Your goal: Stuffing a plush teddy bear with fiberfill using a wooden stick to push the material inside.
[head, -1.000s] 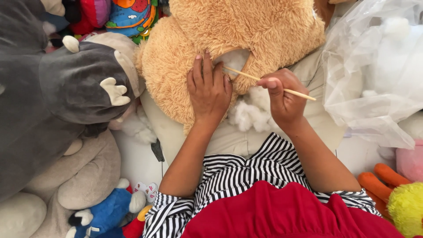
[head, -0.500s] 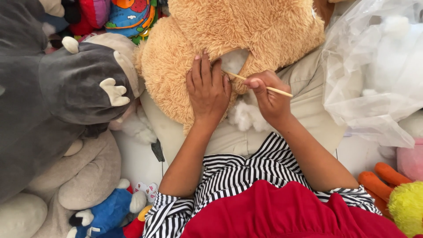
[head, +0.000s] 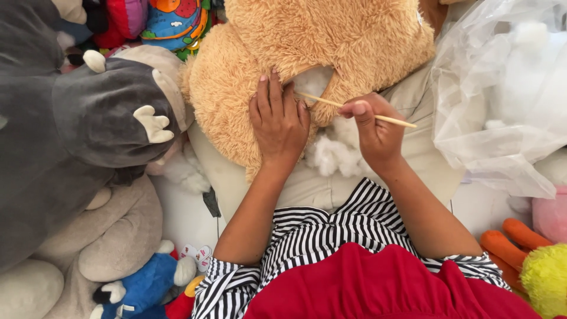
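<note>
**Stuffing poked into a tan plush bear with a thin stick**

Seen from above: a large tan plush bear (head: 331, 53) across the lap, an open seam (head: 313, 80) near its lower edge showing white filling inside. Left hand (head: 277, 121) laid flat on the fur just left of that seam, fingers spread and relaxed, pressing rather than gripping. Right hand (head: 375, 130) just right of the seam, pinched closed around a thin wooden stick (head: 354, 108), tip angled into the opening, far end jutting out past the thumb. A loose tuft of white stuffing (head: 333, 155) below the seam, between the two wrists, resting on beige cloth.

Left of the bear, a big grey plush toy (head: 71, 136) with pale claws; below it a blue plush toy (head: 142, 289). Right of the bear, a clear plastic bag (head: 502, 106) of white filling, plus orange and yellow plush pieces (head: 531, 260) lower down.

Likely risks: stick tip very near the left fingertips, so a slip could jab them; too hard a push could pierce the fur or widen the seam; loose tuft could slide off the lap.
</note>
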